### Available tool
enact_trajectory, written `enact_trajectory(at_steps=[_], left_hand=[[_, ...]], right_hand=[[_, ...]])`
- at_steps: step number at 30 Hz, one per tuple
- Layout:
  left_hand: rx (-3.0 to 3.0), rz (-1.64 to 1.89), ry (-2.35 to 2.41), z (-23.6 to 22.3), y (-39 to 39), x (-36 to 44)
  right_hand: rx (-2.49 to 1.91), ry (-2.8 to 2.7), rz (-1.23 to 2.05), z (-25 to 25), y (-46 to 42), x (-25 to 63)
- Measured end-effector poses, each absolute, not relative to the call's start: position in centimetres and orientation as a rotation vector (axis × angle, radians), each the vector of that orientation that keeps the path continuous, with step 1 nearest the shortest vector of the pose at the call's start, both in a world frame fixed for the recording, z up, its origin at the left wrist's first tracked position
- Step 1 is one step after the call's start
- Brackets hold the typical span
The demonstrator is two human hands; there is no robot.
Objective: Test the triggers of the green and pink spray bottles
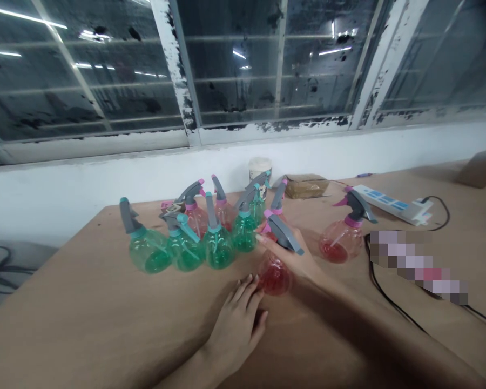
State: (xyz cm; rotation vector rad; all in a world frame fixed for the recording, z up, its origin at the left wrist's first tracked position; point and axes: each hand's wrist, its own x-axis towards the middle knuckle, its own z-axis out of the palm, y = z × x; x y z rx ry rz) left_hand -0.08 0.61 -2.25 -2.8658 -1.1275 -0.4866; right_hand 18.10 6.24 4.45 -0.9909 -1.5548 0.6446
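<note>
My right hand (297, 259) is wrapped round the neck of a clear red spray bottle (274, 276) with a grey and pink trigger head. That bottle stands on the wooden table, its nozzle pointing away to the left. Flat on the tabletop lies my left hand (237, 319), holding nothing, its fingers stretched out close to the bottle's base. To the left are several green spray bottles, among them a front one (220, 251) and a leftmost one (152, 254). Further red spray bottles (195, 216) stand behind them. Another red spray bottle (340, 240) stands apart on the right.
At the back stand a white cup (260, 165) and a brown taped package (305, 185). A white power strip (392, 204) with a black cable lies at the right, near a pixelated object (417, 265). Beyond the table (105, 324) rise a white wall and windows.
</note>
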Motion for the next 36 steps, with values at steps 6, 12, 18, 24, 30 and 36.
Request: enact_trajectory(at_steps=[6, 12, 18, 24, 30, 36], left_hand=[[-2.866, -0.453, -1.141, -2.2, 0.61, -0.09], [-2.868, -0.479, -1.146, -2.0, 0.57, -0.07], [-2.854, -0.452, -1.145, -1.97, 0.51, 0.02], [-2.857, -0.485, -1.138, -2.14, 0.56, 0.01], [-2.873, -0.474, -1.154, -2.15, 0.61, -0.01], [-2.873, -0.521, -1.142, -2.2, 0.61, -0.02]], right_hand=[[-0.997, -1.559, 0.664, 4.74, 6.05, 18.13], [-0.991, -1.578, 0.643, 4.52, 6.02, 18.26], [-0.97, -1.509, 0.778, 4.2, 6.58, 18.34], [-0.921, -1.565, 0.753, 4.47, 5.8, 18.3], [-0.913, -1.586, 0.732, 4.68, 5.73, 18.29], [-0.93, -1.537, 0.76, 4.22, 5.88, 18.19]])
